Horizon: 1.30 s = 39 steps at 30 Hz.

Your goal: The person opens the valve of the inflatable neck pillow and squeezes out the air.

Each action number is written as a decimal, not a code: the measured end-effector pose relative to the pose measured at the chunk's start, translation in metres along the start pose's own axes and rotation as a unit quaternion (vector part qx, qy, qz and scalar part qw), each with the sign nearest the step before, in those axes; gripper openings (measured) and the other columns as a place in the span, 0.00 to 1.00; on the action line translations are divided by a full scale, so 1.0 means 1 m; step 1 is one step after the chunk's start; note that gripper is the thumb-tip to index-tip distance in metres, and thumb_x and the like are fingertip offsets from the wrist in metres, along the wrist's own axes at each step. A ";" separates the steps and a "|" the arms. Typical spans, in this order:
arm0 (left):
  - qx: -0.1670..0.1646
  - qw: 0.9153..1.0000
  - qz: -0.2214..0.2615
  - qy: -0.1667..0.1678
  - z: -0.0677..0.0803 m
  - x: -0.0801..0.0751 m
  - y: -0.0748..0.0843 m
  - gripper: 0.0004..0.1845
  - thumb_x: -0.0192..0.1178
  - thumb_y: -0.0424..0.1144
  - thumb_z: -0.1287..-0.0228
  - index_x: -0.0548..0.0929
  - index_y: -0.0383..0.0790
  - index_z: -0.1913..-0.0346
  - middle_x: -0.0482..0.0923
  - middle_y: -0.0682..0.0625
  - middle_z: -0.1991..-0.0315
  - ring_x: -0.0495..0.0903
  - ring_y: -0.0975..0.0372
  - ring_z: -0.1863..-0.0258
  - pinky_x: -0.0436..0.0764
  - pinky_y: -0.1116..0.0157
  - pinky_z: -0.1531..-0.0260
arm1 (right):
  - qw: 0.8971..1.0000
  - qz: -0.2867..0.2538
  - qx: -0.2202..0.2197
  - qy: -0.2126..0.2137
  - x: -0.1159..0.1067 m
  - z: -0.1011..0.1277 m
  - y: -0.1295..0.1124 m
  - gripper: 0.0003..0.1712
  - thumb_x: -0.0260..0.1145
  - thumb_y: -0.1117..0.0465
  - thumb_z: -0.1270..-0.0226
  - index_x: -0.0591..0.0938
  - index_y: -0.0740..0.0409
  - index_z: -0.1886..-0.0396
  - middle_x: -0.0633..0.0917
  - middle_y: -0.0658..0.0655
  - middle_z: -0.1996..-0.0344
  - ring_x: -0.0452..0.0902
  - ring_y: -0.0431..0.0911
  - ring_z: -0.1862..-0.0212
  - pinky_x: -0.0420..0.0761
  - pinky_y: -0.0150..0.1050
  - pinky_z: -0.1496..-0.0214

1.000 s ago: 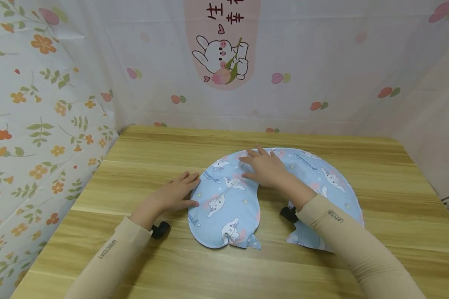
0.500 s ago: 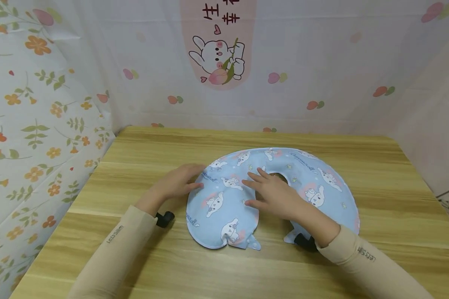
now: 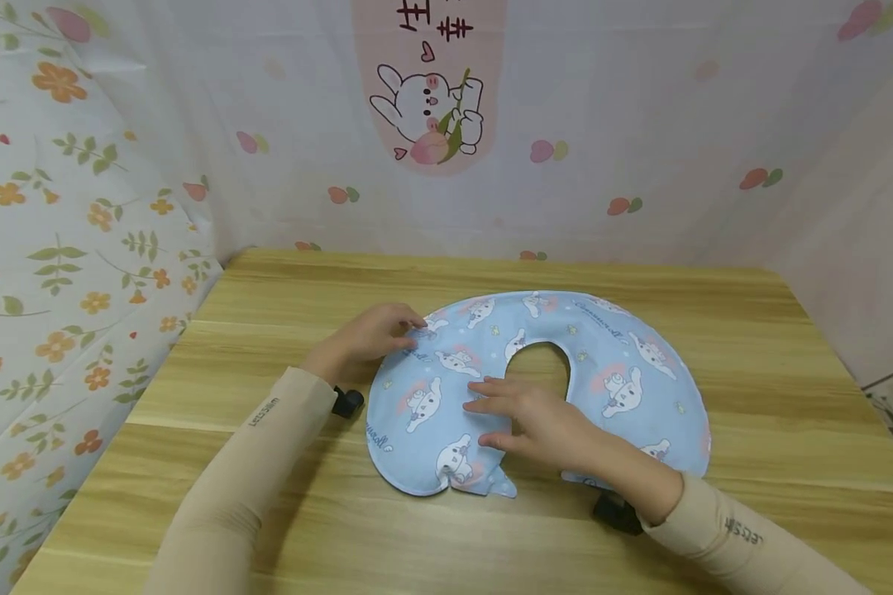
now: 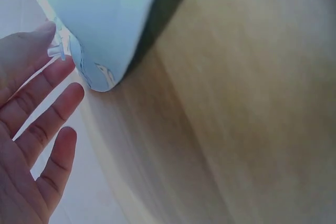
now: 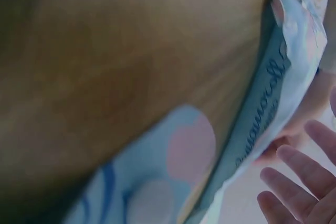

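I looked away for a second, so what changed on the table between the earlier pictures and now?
The right hand slid from the far top of the blue pillow cover toward the person, along its left lobe, and now rests flat near the lower end. The left hand moved up the cover's left edge, farther from the person, touching it there. The cover lies flatter, its middle opening now uncovered. The cover kept its place on the wooden table.

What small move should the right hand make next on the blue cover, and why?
Probably slide the right hand on toward the near left tip of the blue cover: its flat fingers rest there, while the left hand steadies the outer edge.
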<state>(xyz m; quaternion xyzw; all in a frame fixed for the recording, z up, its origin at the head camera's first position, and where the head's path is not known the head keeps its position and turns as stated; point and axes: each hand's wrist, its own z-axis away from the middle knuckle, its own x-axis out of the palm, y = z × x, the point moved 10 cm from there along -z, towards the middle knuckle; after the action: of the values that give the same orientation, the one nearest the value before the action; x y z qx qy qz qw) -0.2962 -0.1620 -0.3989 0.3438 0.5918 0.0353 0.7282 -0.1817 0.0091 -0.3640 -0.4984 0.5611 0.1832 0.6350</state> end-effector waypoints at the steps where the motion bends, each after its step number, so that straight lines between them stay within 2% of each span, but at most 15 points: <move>1: 0.001 1.000 -0.005 -0.001 -0.001 0.000 0.001 0.17 0.65 0.35 0.34 0.83 0.36 0.43 0.83 0.44 0.45 0.80 0.51 0.47 0.78 0.53 0.41 | 1.000 -0.006 0.000 -0.006 0.003 -0.001 -0.001 0.24 0.71 0.51 0.36 0.84 0.53 0.42 0.79 0.57 0.35 0.73 0.54 0.32 0.75 0.53 0.34; 6: 0.009 1.000 -0.023 -0.014 -0.005 0.001 0.003 0.15 0.65 0.35 0.34 0.85 0.38 0.46 0.83 0.46 0.48 0.80 0.54 0.51 0.78 0.55 0.44 | 0.998 -0.030 0.022 -0.049 0.016 -0.006 0.002 0.26 0.71 0.48 0.36 0.83 0.48 0.39 0.75 0.54 0.31 0.66 0.54 0.26 0.72 0.54 0.31; 11: 0.009 0.999 -0.030 -0.024 -0.010 0.004 0.003 0.14 0.65 0.37 0.33 0.86 0.40 0.47 0.82 0.47 0.49 0.80 0.55 0.52 0.80 0.57 0.47 | 0.993 -0.035 0.036 -0.107 0.033 -0.011 0.004 0.31 0.70 0.46 0.37 0.79 0.45 0.34 0.68 0.56 0.26 0.55 0.59 0.22 0.68 0.56 0.28; 15: 0.002 0.999 -0.040 -0.030 -0.013 0.006 0.001 0.13 0.65 0.38 0.33 0.86 0.42 0.47 0.82 0.49 0.50 0.79 0.56 0.54 0.80 0.58 0.48 | 0.989 -0.018 0.034 -0.145 0.044 -0.013 0.003 0.34 0.69 0.44 0.36 0.75 0.43 0.31 0.62 0.58 0.23 0.47 0.62 0.21 0.64 0.60 0.26; 20: 0.000 0.998 -0.044 -0.033 -0.015 0.007 -0.001 0.14 0.66 0.39 0.34 0.86 0.43 0.47 0.81 0.50 0.52 0.77 0.56 0.57 0.79 0.59 0.51 | 0.985 0.015 0.039 -0.168 0.051 -0.014 0.005 0.41 0.69 0.42 0.36 0.67 0.42 0.25 0.51 0.62 0.20 0.37 0.66 0.20 0.60 0.69 0.29; 25: 0.004 0.998 -0.043 -0.038 -0.015 0.007 0.001 0.14 0.66 0.37 0.35 0.87 0.42 0.47 0.82 0.49 0.51 0.77 0.56 0.56 0.79 0.59 0.49 | 0.977 0.035 0.068 -0.197 0.057 -0.015 0.014 0.49 0.67 0.37 0.37 0.58 0.40 0.21 0.42 0.61 0.19 0.27 0.61 0.19 0.54 0.69 0.26; 30: 0.015 0.997 -0.062 -0.050 -0.015 0.006 0.006 0.15 0.67 0.37 0.36 0.86 0.41 0.46 0.81 0.48 0.52 0.76 0.56 0.58 0.78 0.58 0.51 | 0.971 0.036 0.089 -0.218 0.060 -0.015 0.019 0.52 0.67 0.36 0.38 0.53 0.40 0.20 0.38 0.61 0.19 0.24 0.61 0.20 0.48 0.69 0.25; 39: 0.003 0.997 -0.063 -0.048 -0.016 0.008 0.003 0.15 0.68 0.37 0.37 0.86 0.43 0.46 0.81 0.49 0.50 0.76 0.56 0.55 0.78 0.58 0.47 | 0.964 0.047 0.111 -0.236 0.065 -0.019 0.029 0.56 0.67 0.32 0.40 0.49 0.36 0.19 0.36 0.59 0.19 0.23 0.60 0.20 0.46 0.70 0.25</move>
<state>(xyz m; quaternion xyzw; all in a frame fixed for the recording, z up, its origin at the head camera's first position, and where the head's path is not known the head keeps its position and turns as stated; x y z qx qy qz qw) -0.3066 -0.1489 -0.4051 0.3091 0.5769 -0.0294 0.7555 -0.1948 -0.0155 -0.4317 -0.3403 0.4346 0.2619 0.7917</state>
